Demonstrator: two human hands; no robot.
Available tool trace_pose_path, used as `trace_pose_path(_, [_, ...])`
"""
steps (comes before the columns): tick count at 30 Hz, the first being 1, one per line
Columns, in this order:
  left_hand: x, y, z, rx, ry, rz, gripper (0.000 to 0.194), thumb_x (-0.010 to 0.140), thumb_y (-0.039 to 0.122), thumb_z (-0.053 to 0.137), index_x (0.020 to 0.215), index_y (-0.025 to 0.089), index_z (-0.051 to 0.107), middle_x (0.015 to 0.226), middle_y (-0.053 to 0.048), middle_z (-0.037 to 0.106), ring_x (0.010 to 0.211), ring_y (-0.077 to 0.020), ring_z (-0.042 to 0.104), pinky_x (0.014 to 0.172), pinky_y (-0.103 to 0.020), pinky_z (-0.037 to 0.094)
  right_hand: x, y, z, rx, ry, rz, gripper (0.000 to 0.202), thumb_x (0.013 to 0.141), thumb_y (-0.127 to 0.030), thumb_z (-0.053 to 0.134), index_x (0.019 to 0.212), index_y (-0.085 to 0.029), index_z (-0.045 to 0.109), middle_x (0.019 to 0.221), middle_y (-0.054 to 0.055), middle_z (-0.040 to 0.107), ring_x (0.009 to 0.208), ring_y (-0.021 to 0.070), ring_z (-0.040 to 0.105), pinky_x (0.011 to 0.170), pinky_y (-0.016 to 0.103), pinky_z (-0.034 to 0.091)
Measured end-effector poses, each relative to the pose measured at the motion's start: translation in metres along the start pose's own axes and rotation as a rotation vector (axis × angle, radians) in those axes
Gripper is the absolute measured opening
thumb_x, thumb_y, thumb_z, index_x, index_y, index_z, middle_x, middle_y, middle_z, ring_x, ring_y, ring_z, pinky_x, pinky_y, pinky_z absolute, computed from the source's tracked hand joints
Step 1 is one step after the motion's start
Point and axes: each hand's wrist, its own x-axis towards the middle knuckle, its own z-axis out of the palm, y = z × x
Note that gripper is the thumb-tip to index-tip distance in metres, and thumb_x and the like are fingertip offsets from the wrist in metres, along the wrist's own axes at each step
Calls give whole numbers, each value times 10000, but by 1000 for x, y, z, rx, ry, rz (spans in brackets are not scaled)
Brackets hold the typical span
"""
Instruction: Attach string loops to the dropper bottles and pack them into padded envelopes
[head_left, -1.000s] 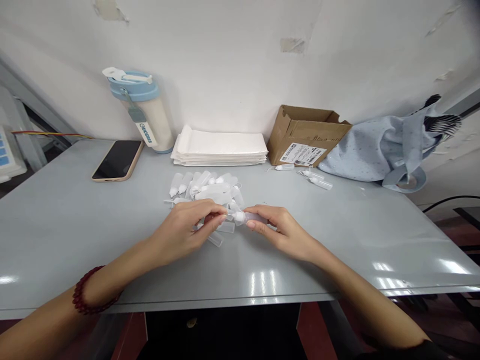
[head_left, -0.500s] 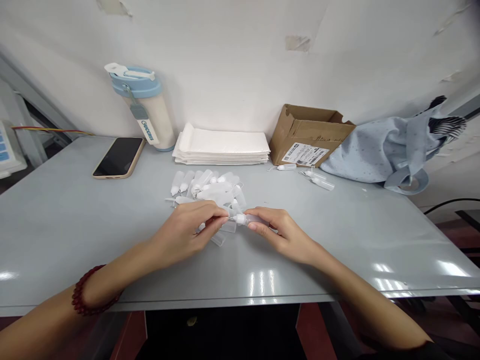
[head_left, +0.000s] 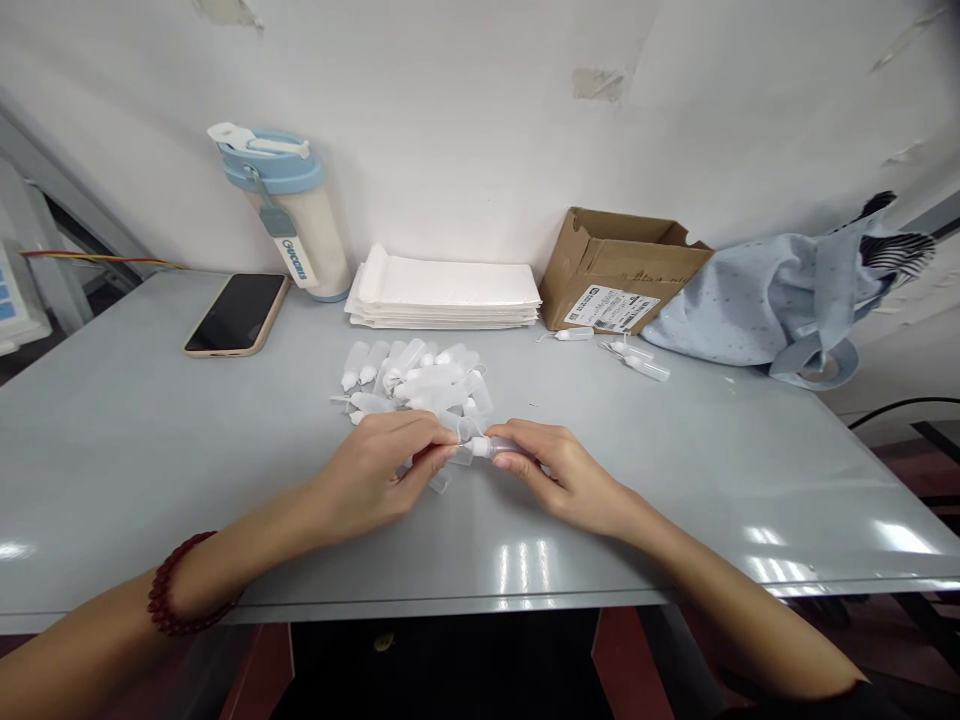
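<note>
Many loose bottles [head_left: 433, 378] beside left fingers [head_left: 441, 456], tight with right fingers [head_left: 517, 463] on one lilac-tinged bottle [head_left: 481, 447].

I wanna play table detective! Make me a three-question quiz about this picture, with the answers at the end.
1. Which hand grips a small translucent plastic bottle with a white top by its body?

2. True or false: a dark red beaded bracelet circles the left wrist.

3. What stands just right of the stack of flat white packets in the picture?
A) a tan-edged phone with a black screen
B) an open brown cardboard box
C) a tall cream tumbler with a blue lid

Key: 1. The right hand; 2. True; 3. B.
</note>
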Motion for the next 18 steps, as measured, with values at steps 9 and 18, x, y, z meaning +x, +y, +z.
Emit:
trace_pose_path(9, [-1,0,1,5,-33,4,139,900,145,467,862,163,600,680,6,588,604,-104,506,573,-227,408,0,2,3,-16,20,-24,217,952,-270,419,1034,-158,586,830,33,628,702,137,559,654,257,429])
trace_pose_path(18, [0,-3,-1,44,-82,-6,117,896,156,476,889,161,593,722,-3,585,636,-114,519,600,-242,421,2,3,3,-2,15,-26,216,950,-274,428,1043,-160,588,882,44,640,735,140,573,668,258,437])
